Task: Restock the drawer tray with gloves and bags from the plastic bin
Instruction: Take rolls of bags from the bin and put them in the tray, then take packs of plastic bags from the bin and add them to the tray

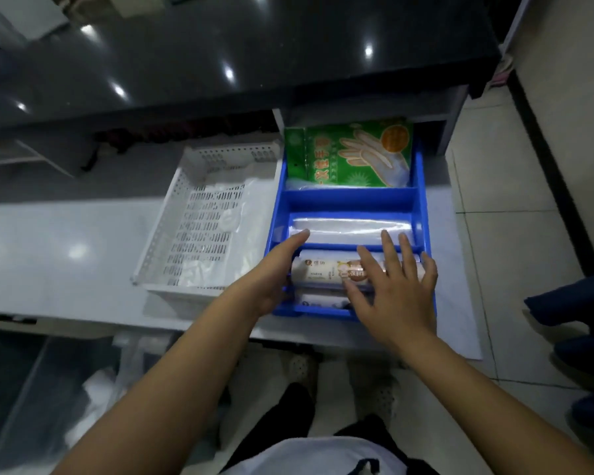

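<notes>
The bin (172, 214) sits left of the tray (348, 200), whose rearmost compartment holds the glove pack (350, 156).

View: a single head camera, worn by the person.
Direction: aimed forward and steeply down onto the blue tray (348, 200).
Distance: close, within arm's reach of the tray.
Frame edges: dark counter (220, 63) beyond the tray, floor below it.

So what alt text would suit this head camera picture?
Both hands, left and right, rest on a white bag roll in a blue divided tray, which also holds a green glove packet. A white perforated bin sits beside it.
</notes>
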`<state>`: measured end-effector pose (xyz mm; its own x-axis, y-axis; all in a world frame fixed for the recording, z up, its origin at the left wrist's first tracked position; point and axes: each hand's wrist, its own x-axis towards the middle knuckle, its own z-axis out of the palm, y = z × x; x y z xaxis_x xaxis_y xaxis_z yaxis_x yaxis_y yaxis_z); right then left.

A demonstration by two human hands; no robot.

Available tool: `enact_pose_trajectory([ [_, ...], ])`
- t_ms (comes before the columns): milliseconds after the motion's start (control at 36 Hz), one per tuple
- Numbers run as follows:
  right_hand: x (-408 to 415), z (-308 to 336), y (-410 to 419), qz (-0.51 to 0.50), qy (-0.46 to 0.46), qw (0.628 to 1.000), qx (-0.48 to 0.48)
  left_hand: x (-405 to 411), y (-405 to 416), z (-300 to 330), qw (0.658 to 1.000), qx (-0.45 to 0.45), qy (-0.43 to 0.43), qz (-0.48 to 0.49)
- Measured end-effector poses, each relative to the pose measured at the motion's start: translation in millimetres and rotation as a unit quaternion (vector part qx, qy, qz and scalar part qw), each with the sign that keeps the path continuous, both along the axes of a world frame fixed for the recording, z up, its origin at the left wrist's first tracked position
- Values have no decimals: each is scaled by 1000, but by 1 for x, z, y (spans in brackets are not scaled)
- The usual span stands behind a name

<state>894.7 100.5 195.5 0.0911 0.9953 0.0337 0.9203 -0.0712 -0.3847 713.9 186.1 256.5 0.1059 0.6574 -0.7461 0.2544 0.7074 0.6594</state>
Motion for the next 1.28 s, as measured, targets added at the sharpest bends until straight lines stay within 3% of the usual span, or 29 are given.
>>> enact_pose_trajectory([
  [111,1,4,-2,13,31,999,12,-2,-4,4,998,38,1,-48],
  [167,2,7,-3,11,50,998,20,-10,-11,12,990,119,34,-72],
  [278,-10,21,-11,-10,74,996,38,-53,-49,35,907,361,156,-149],
  [361,-43,36,-25,7,88,995,51,-103,-93,37,859,426,226,-174],
  [528,-171,54,-68,123,136,982,54,-229,-188,-4,847,362,353,-166],
  [667,-299,24,-132,173,171,970,-19,-334,-283,-54,909,232,338,-81],
  [778,-366,-11,-182,252,96,954,-133,-397,-354,-80,923,159,351,-16],
  [889,-400,-15,-195,316,27,933,-170,-441,-405,-93,932,104,341,67],
  [1139,-480,-25,-174,357,-34,906,-226,-495,-434,-114,940,47,301,153],
  [1278,-550,-38,-133,392,-6,892,-225,-534,-424,-121,931,13,311,191],
])
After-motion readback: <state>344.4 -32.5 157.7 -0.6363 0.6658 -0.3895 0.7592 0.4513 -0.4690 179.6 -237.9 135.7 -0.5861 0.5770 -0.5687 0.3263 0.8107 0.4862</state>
